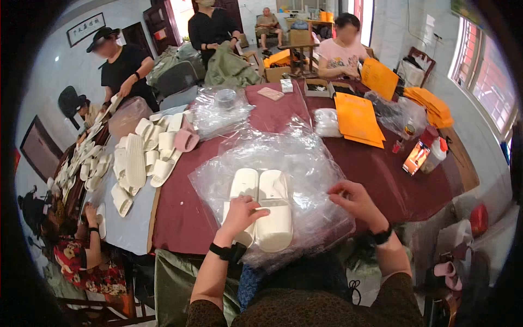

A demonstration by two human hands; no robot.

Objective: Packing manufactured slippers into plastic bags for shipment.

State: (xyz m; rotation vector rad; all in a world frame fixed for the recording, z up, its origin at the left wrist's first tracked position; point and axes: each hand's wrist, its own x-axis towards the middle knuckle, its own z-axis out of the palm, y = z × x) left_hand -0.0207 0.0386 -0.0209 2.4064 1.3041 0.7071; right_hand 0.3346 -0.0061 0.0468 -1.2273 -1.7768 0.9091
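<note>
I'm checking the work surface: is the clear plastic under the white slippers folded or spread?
Spread: the clear plastic reaches out past the white slippers on both sides, wrinkled, over the maroon tabletop.

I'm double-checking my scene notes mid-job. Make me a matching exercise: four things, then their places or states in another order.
Things:
1. pair of cream, open-toed slippers
2. clear, shiny plastic sheets
3. pink, open-toed slipper
4. slim, rectangular phone

Places or states:
A. at the heap of cream slippers on the left
B. screen lit, on the right side of the maroon-covered table
C. spread beneath the cream pair
D. touched by the left hand

Right pairs: 1-D, 2-C, 3-A, 4-B
</note>
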